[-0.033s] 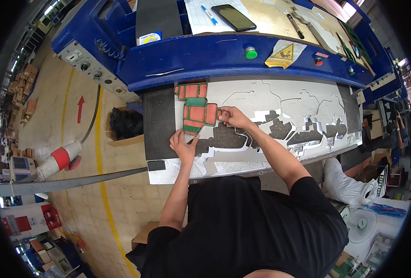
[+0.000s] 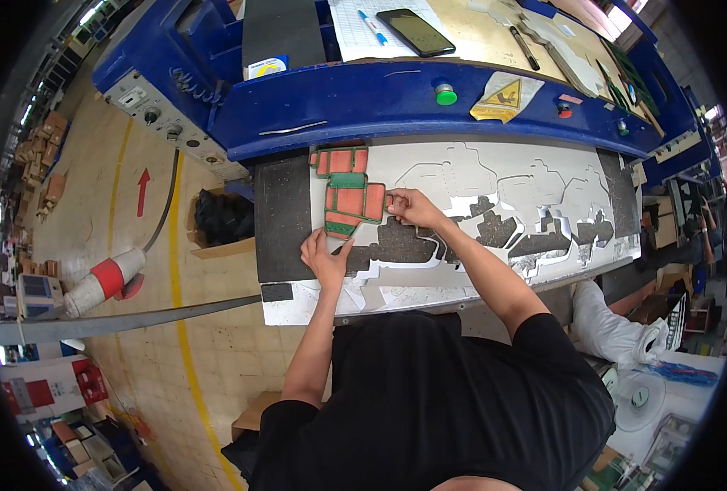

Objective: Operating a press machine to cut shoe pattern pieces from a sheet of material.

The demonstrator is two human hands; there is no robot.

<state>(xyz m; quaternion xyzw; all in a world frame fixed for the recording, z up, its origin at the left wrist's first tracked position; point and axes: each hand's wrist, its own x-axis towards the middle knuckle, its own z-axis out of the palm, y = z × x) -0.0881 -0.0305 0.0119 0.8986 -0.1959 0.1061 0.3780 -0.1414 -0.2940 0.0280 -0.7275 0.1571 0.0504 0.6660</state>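
A red and green cutting die (image 2: pixel 354 201) lies on a white sheet (image 2: pixel 413 155), toward its left end. My right hand (image 2: pixel 413 208) pinches the small tab at the die's right side between thumb and fingers. At the die's lower end, my left hand (image 2: pixel 324 258) has its fingers by the left corner and its thumb by the right one, bracketing it. Dark cut-out openings (image 2: pixel 404 241) run along the sheet to the right of my left hand. Thin cut outlines mark the sheet's far part.
A blue machine beam (image 2: pixel 355 106) spans the far side, with a green button (image 2: pixel 445 95) and a red button (image 2: pixel 564 110). On the shelf above lie a phone (image 2: pixel 415 31), a pen (image 2: pixel 372 28) and a marker (image 2: pixel 524 47). An open box (image 2: pixel 224 221) stands at the left.
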